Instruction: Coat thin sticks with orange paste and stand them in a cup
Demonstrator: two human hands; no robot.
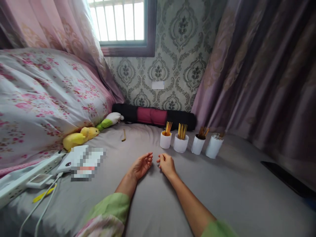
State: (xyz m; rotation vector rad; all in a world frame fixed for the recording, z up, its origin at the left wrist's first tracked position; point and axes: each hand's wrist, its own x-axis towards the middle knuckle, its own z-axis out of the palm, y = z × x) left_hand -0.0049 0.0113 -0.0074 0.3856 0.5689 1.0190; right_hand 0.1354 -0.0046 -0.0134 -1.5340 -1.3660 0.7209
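Note:
My left hand (143, 165) rests above the grey sheet, palm turned partly inward. Its fingers are loosely bent and apart, with nothing seen in them. Facing it across a small gap, my right hand (167, 164) has its back toward me and its fingers loosely curled; nothing shows in it, though its palm is hidden. Just beyond my right hand stand a white cup (165, 141) and a wider white cup (181, 144), each with thin golden sticks upright inside. Farther right are a white cup with brownish sticks (198, 145) and a taller white container (214, 146).
A small golden strip (123, 135) lies on the grey sheet (148, 204). To the left are plush toys (74, 141), a power strip (32, 179) with cables, and a white device (72, 158). A black-and-red roll (151, 116) lies along the wall; a dark flat object (283, 176) is far right.

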